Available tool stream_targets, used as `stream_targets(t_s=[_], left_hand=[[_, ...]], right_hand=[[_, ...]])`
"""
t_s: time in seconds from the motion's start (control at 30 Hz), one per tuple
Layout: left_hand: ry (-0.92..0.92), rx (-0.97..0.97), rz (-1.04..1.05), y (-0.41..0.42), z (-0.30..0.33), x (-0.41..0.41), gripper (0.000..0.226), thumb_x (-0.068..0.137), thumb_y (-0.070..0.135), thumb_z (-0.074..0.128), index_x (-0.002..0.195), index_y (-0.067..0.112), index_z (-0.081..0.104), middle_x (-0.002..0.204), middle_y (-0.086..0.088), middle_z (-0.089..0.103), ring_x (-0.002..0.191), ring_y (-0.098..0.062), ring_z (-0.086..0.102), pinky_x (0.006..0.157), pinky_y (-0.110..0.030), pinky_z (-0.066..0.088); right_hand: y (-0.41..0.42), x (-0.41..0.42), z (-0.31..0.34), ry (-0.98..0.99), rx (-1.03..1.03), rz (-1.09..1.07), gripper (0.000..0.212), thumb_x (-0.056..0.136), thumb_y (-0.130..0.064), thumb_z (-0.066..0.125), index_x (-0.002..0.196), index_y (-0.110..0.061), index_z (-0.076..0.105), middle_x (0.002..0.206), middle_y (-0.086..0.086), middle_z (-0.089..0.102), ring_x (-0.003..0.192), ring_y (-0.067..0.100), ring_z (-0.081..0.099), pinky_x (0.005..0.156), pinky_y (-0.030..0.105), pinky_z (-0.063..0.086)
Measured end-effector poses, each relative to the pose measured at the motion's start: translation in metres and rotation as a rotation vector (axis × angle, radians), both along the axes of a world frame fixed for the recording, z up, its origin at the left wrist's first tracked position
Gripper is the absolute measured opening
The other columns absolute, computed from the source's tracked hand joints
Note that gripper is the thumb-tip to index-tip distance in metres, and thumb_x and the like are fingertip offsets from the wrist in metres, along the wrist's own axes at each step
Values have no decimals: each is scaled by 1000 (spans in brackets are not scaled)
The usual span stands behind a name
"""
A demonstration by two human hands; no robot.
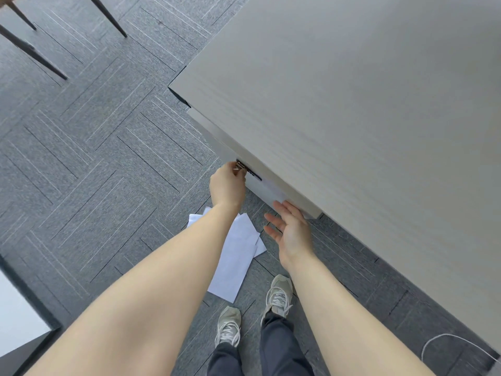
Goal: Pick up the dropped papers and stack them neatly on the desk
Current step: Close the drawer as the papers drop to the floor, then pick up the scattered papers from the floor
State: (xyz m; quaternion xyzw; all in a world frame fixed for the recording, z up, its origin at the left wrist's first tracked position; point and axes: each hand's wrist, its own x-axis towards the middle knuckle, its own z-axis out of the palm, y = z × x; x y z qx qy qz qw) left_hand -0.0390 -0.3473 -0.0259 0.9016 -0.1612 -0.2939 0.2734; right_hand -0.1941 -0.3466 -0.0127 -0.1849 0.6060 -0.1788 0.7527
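Note:
Several white papers (235,256) lie overlapping on the grey carpet, just in front of my feet and partly hidden by my left forearm. My left hand (227,185) is closed on the end of a white sheet (267,190) that carries a dark clip (248,169). This sheet runs along the near edge of the desk (352,109), and the desk top hides part of it. My right hand (291,232) is open with fingers spread, its fingertips at the sheet's other end by the desk edge. The desk top is pale grey wood.
Dark chair legs (32,50) stand at the top left. A white-topped piece of furniture with a dark frame (19,318) fills the bottom left corner. A thin white cable (444,337) loops on the carpet at the bottom right. My shoes (279,294) stand beside the fallen papers.

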Motion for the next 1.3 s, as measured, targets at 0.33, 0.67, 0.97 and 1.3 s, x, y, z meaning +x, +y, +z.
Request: stream_targets(t_s=[0.33, 0.67, 0.97, 1.3], left_hand=[[-269, 86, -295, 6, -12, 4, 29, 98, 27, 43, 106, 3, 56, 92, -26, 69, 85, -45, 62, 61, -39, 38], [-52, 25, -394, 12, -12, 21, 21, 91, 8, 42, 104, 4, 58, 98, -17, 74, 89, -40, 67, 71, -44, 53], [344, 8, -345, 94, -21, 51, 48, 95, 40, 40, 127, 8, 54, 128, -13, 63, 114, -34, 60, 91, -39, 44], [389, 313, -138, 351, -215, 130, 27, 73, 34, 47, 76, 11, 61, 73, -18, 58, 69, -28, 51, 71, -45, 52]], right_hand=[[-5, -8, -3, -7, -27, 94, 27, 98, -18, 46, 124, -23, 50, 130, -3, 63, 96, 16, 68, 75, 32, 53], [0, -1, -2, 29, -59, 64, 34, 97, -15, 49, 131, -19, 50, 125, -5, 63, 93, 19, 66, 79, 36, 53], [54, 18, 10, 265, -186, 184, 35, 97, -21, 46, 131, -20, 50, 113, 4, 68, 95, 25, 63, 77, 38, 51], [233, 40, -156, 469, 41, 347, 33, 94, -20, 47, 126, -16, 55, 112, 14, 68, 80, 24, 59, 72, 37, 49]])
